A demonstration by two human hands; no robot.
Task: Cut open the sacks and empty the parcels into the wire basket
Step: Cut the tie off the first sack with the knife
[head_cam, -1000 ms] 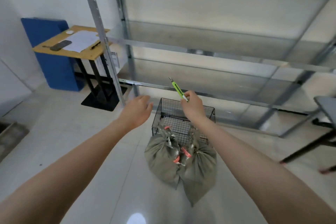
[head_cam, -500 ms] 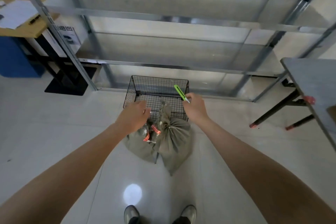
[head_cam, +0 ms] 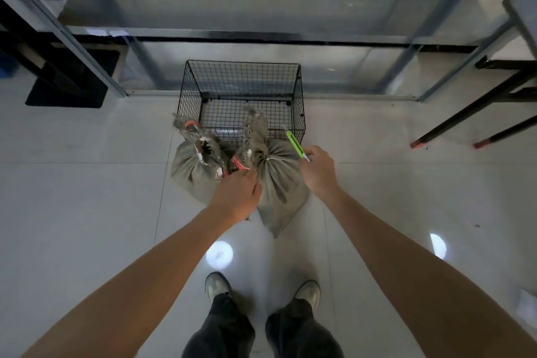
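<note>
Squarely below the head camera, a person stands on a pale tiled floor (head_cam: 87, 183) over two bulging grey-green sacks, both tied shut at the neck. The left sack (head_cam: 187, 167) and the right sack (head_cam: 279, 171) sit on the floor, touching each other. They lean against the near wall of a black wire basket (head_cam: 220, 81). The basket stands on the floor just beyond them, at the foot of a metal shelving rack (head_cam: 87, 46).

The right sack's gathered neck rises upright in front of the basket's mesh. The ragged neck of the left sack tilts away to the left, with a red band near its tip.

The left hand (head_cam: 236, 195) reaches down between the two sacks, its fingers curled at a red tie (head_cam: 239, 164) where the necks meet. Whether the fingers have closed on anything cannot be told from this angle.

The right hand (head_cam: 318, 170) hovers just beside the right sack and grips a bright green knife (head_cam: 295, 144). The knife's body points up and away towards the basket's near right corner.

Both bare forearms stretch in from the bottom corners, and a pair of light shoes (head_cam: 216, 285) shows beneath dark trousers.

At the far right edge is a grey tabletop (head_cam: 520, 9) on dark legs (head_cam: 465, 113) with red tips, well apart from the sacks.
</note>
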